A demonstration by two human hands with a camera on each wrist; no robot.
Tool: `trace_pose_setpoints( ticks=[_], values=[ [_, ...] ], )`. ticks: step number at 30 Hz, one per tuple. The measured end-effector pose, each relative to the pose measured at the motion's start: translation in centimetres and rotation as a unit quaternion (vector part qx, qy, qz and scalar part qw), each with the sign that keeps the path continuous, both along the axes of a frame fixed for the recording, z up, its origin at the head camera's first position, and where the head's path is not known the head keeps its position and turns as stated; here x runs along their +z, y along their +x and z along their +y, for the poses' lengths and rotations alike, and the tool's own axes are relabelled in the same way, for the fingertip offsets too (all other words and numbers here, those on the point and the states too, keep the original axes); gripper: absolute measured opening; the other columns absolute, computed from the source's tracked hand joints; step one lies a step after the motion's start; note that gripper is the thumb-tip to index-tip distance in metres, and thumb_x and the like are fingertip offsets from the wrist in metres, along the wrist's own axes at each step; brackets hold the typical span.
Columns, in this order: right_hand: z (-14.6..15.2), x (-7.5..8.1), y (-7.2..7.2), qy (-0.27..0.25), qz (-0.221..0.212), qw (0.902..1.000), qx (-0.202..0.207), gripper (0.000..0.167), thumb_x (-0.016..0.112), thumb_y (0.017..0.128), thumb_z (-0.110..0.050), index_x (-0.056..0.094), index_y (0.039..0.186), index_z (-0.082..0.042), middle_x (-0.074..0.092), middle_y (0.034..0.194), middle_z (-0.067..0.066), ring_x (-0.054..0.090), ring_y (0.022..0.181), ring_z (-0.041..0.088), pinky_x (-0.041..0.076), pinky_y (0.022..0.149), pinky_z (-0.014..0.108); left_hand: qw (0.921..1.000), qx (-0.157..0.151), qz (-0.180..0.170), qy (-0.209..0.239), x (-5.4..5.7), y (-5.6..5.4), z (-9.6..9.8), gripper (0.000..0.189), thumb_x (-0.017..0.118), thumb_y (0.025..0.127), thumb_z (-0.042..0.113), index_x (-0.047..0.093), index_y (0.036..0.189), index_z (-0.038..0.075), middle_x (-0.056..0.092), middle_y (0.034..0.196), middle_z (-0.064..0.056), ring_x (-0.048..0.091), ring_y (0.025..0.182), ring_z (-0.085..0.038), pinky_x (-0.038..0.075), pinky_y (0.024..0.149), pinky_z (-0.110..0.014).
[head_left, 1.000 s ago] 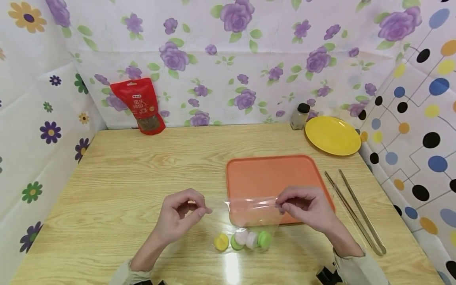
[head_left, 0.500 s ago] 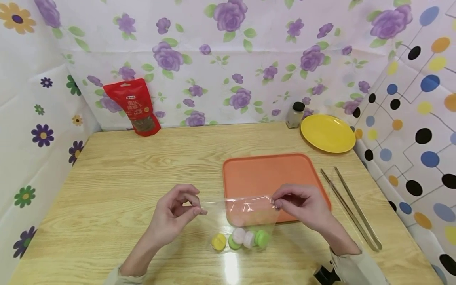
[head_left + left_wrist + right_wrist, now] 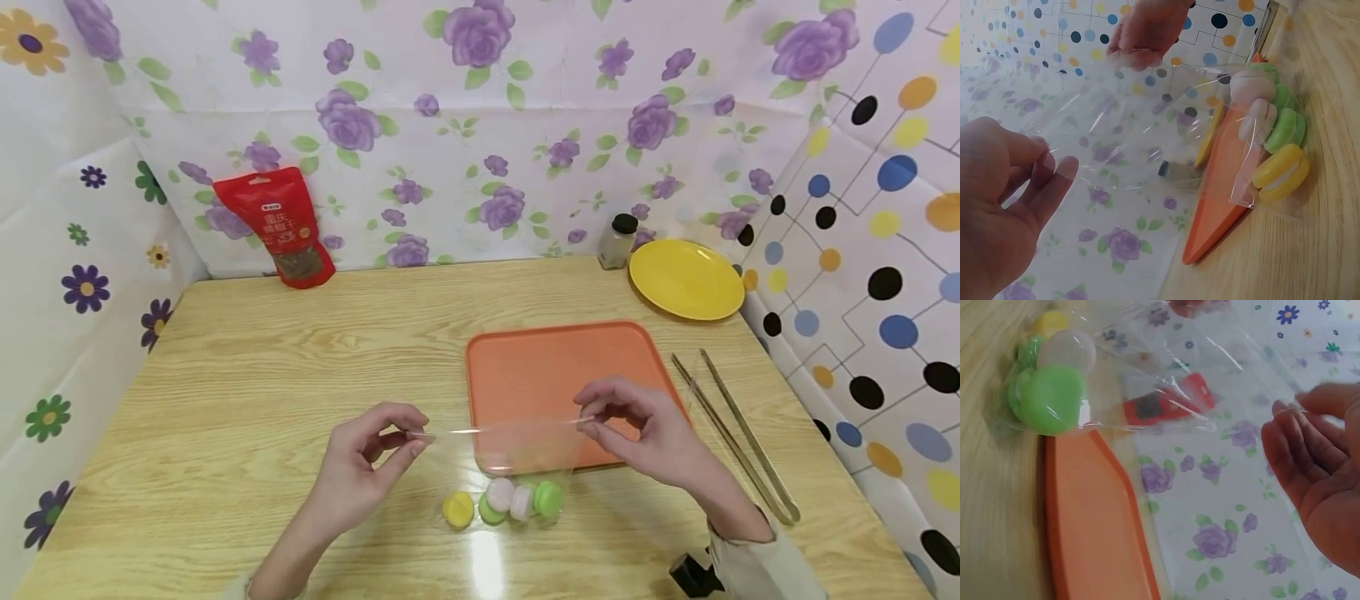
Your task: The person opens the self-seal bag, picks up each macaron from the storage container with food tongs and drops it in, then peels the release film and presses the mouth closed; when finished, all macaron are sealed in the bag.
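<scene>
A clear plastic bag (image 3: 517, 446) is stretched between both hands, its top edge running nearly level. At its left corner, my left hand (image 3: 367, 462) pinches the film between thumb and fingers. My right hand (image 3: 645, 429) pinches the opposite corner, in front of the orange tray. Along the bottom of the bag lie several macarons: a yellow macaron (image 3: 458, 509) at the left, pale pink macarons (image 3: 500, 494) in the middle and a green macaron (image 3: 548, 499) at the right. In the left wrist view the yellow macaron (image 3: 1281, 173) shows its white filling.
An orange tray (image 3: 547, 358) lies behind the bag. Metal tongs (image 3: 738, 433) rest to its right. Toward the back right stand a yellow plate (image 3: 686, 279) and a black-capped jar (image 3: 618, 242). A red pouch (image 3: 277, 225) leans on the back wall at the left.
My left fingers were off the bag's edge half a second ago and now pinch its left corner. The bag's top edge is straighter, and the view has shifted slightly.
</scene>
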State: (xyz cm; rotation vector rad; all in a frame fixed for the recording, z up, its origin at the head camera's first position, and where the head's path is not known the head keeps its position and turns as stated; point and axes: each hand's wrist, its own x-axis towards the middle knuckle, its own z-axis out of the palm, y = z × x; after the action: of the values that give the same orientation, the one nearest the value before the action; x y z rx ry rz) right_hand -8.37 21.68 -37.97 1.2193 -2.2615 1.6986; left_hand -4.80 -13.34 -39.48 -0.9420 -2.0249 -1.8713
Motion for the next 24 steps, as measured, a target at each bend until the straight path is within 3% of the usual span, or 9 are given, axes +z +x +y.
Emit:
trace_pose_setpoints(
  ticks=[4,7,9,11,16,20,24],
  values=[
    [-0.9,1.6,-0.2,0.081,0.086,0.993,-0.002,0.027,0.071,0.089,0.002,0.068,0.112,-0.013,0.069,0.099,-0.002,0.065,0.086,0.013,0.057,0.073,0.029,0.9999,-0.004,0.008,-0.004,0.1,0.2,0.4,0.034,0.064,0.081,-0.027,0.063,0.104,-0.003,0.066,0.093,-0.014,0.064,0.086,-0.017,0.06,0.077,-0.028],
    [-3.0,3.4,-0.4,0.171,0.157,0.9726,0.0,0.016,0.073,0.092,-0.019,0.071,0.107,-0.016,0.069,0.103,-0.006,0.065,0.092,0.011,0.057,0.079,0.032,0.9997,-0.01,0.019,-0.006,0.2,0.3,0.7,0.034,0.064,0.08,-0.029,0.064,0.103,-0.003,0.067,0.092,-0.012,0.065,0.085,-0.018,0.059,0.081,-0.028],
    [-4.9,4.5,-0.5,0.222,0.176,0.9587,0.019,0.017,0.071,0.094,-0.028,0.072,0.105,-0.015,0.069,0.102,-0.007,0.065,0.093,0.01,0.057,0.08,0.031,0.9995,-0.016,0.025,-0.006,0.2,0.3,0.8,0.034,0.064,0.08,-0.029,0.064,0.103,-0.004,0.067,0.092,-0.012,0.065,0.085,-0.02,0.058,0.083,-0.028],
    [-7.0,5.3,-0.7,0.261,0.176,0.9479,0.047,0.019,0.069,0.095,-0.032,0.073,0.103,-0.015,0.069,0.1,-0.007,0.064,0.092,0.007,0.056,0.08,0.027,0.9994,-0.019,0.028,-0.005,0.2,0.4,0.8,0.034,0.063,0.08,-0.028,0.064,0.104,-0.004,0.067,0.092,-0.012,0.065,0.085,-0.023,0.058,0.083,-0.028],
    [-10.8,6.0,-0.9,0.298,0.155,0.9364,0.101,0.012,0.071,0.095,-0.025,0.074,0.095,-0.013,0.068,0.089,-0.007,0.062,0.081,0.004,0.052,0.072,0.016,0.9994,-0.023,0.025,-0.006,0.3,0.6,1.0,0.034,0.063,0.082,-0.027,0.063,0.105,-0.002,0.067,0.093,-0.01,0.065,0.086,-0.022,0.058,0.083,-0.029],
    [-12.3,5.8,-0.8,0.299,0.165,0.9349,0.098,0.01,0.074,0.092,-0.018,0.072,0.085,-0.013,0.065,0.077,-0.009,0.056,0.068,-0.001,0.047,0.062,0.011,0.9995,-0.021,0.024,-0.01,0.4,0.7,1.2,0.035,0.063,0.082,-0.025,0.063,0.107,0.0,0.067,0.093,-0.011,0.065,0.084,-0.026,0.058,0.084,-0.031],
    [-13.1,5.5,-0.6,0.288,0.182,0.9365,0.081,0.013,0.076,0.089,-0.014,0.07,0.078,-0.013,0.061,0.069,-0.011,0.05,0.061,-0.003,0.042,0.056,0.009,0.9992,0.009,0.023,-0.031,0.5,0.9,1.3,0.033,0.071,0.08,-0.019,0.065,0.103,0.004,0.068,0.093,-0.008,0.066,0.082,-0.024,0.059,0.08,-0.031]
  ],
)
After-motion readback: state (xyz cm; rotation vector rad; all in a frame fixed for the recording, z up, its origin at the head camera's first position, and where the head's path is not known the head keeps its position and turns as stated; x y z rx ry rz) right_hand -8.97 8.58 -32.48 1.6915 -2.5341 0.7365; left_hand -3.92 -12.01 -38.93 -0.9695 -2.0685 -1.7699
